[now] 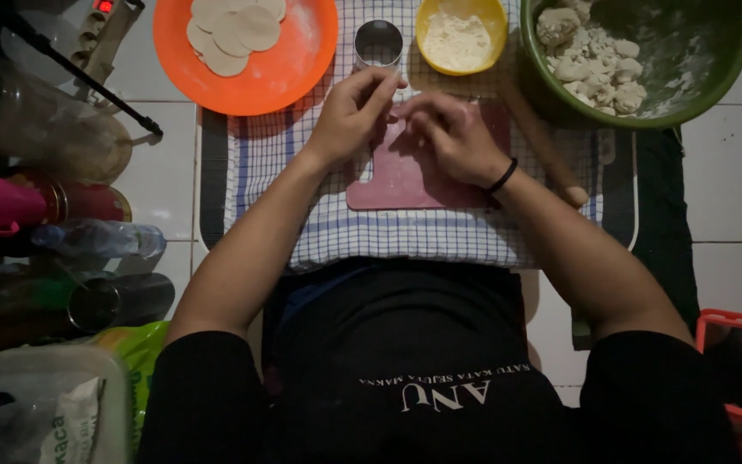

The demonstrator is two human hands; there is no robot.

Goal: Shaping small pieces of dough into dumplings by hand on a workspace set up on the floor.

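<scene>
L hand (352,112) & R hand (453,133), fingers pinched together at pink board (397,176) top edge, ring cutter (378,43) just beyond.

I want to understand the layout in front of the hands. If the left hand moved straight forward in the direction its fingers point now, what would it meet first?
Probably the round metal cutter. The left hand points up and slightly right across the pink board, and the cutter stands just beyond its fingertips; height is hard to judge.

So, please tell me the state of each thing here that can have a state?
left hand: pinching, on the pink board
right hand: fingers bent, on the board
orange plate: holds flat dough rounds
yellow bowl: holds flour
green bowl: holds dough lumps
metal ring cutter: upright, empty
</scene>
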